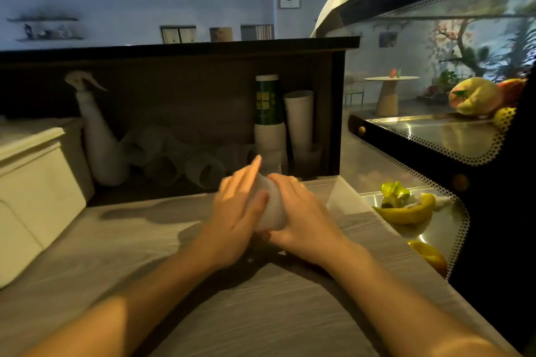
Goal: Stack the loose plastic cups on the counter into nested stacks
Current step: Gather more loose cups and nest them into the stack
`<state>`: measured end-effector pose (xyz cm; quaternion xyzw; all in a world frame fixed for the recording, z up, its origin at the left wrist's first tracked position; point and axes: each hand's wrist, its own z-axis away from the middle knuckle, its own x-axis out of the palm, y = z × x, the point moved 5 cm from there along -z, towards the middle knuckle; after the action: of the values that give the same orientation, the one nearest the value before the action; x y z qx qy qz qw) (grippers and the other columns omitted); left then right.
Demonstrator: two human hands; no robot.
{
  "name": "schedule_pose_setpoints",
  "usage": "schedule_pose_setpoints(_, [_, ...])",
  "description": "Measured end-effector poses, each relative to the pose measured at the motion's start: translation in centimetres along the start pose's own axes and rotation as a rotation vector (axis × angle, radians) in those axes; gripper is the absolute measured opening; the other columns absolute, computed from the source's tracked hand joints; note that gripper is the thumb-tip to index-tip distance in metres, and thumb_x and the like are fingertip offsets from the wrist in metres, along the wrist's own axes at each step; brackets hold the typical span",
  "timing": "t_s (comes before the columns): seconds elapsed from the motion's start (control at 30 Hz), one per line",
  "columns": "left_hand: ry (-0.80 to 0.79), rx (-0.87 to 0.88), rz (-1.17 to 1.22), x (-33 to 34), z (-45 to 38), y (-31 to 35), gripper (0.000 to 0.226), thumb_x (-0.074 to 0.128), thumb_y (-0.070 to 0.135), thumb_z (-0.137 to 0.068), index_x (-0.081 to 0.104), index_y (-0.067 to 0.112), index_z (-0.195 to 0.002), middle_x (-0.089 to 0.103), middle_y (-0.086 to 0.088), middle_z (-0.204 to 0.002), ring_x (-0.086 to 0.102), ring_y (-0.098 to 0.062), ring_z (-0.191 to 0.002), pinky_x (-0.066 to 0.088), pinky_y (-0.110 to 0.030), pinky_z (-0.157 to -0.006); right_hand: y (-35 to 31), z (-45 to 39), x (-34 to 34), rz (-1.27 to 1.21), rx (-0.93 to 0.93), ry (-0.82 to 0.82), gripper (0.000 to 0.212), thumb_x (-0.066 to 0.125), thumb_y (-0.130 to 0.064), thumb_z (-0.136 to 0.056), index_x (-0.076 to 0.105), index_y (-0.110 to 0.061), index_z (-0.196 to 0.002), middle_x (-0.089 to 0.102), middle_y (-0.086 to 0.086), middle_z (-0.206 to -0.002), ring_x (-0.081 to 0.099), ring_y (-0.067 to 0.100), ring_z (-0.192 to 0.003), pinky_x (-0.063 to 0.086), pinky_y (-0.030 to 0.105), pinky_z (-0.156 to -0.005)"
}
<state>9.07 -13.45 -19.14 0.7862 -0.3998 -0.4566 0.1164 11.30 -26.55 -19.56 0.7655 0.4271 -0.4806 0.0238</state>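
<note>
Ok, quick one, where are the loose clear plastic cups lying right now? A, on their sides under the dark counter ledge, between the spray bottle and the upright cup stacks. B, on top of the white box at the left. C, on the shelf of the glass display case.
A: the loose clear cups lie on their sides beneath the dark ledge, right of the white spray bottle and left of the upright cup stacks.

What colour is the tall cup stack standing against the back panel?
The tall printed cup stack is dark green with yellow-green lettering and a white rim, per the head view.
</note>
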Motion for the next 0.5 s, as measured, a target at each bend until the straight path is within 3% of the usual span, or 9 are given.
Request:
schedule_pose_setpoints(0.07, [-0.113, -0.056, 0.011, 1.1, 0.4, -0.4, 0.07, 0.011, 0.089, -0.076, -0.005, 0.063, -0.139, 0.007, 0.034, -0.149, 0.006, 0.002, -0.145, 0.015, -0.036, -0.12, -0.1, 0.1, 0.2, -0.003, 0.013, -0.03, 0.086, 0.081, -0.044, -0.07, 0.03, -0.028, -0.139, 0.045, -0.005, -0.131, 0.047, 0.015, -0.118, 0.047, 0.038, -0.097])
schedule_pose_setpoints(0.13, [-0.123, -0.099, 0.068, 1.2, 0.3, -0.8, 0.073, 0.009, 0.092, -0.073, 0.0, 0.063, -0.14, 0.005, 0.032, -0.154, 0.004, 0.005, -0.145, 0.014, -0.036, -0.121, 0.3, 0.2, 0.1, -0.029, 0.052, -0.041, 0.085, 0.081, -0.044, -0.07, 0.03, -0.031, -0.137, 0.045, -0.007, -0.13, 0.048, 0.014, -0.116, 0.049, 0.041, -0.095])
schedule_pose_setpoints(0.23, [0.032, -0.138, 0.148, 0.5, -0.4, -0.8, 0.079, 0.019, 0.086, -0.079, 0.019, 0.045, -0.147, 0.026, 0.016, -0.154, 0.023, 0.004, -0.139, 0.023, -0.01, -0.109, 1.6, 0.0, -0.7, -0.099, 0.148, 0.05, 0.084, 0.079, -0.048, -0.071, 0.03, -0.033, -0.137, 0.044, -0.008, -0.129, 0.049, 0.014, -0.113, 0.051, 0.041, -0.089])
schedule_pose_setpoints(0.37, [0.106, -0.097, -0.04, -0.5, -2.4, -1.4, 0.06, 0.048, 0.047, -0.098, 0.03, 0.027, -0.152, 0.033, 0.011, -0.15, 0.03, -0.006, -0.137, 0.031, -0.029, -0.111, 5.1, 0.7, -2.6, -0.227, 0.415, 0.322, 0.082, 0.079, -0.052, -0.072, 0.033, -0.027, -0.135, 0.047, -0.006, -0.123, 0.049, 0.013, -0.107, 0.05, 0.036, -0.083])
schedule_pose_setpoints(0.5, [0.015, -0.017, -0.25, 0.0, -6.4, -3.2, 0.073, 0.063, 0.034, -0.093, 0.024, 0.022, -0.154, 0.026, 0.001, -0.157, 0.024, -0.017, -0.143, 0.03, -0.038, -0.116, 7.9, 1.8, -3.3, -0.416, 0.633, 0.538, 0.071, 0.078, -0.051, -0.073, 0.036, -0.024, -0.123, 0.051, -0.002, -0.115, 0.053, 0.018, -0.103, 0.047, 0.031, -0.074])
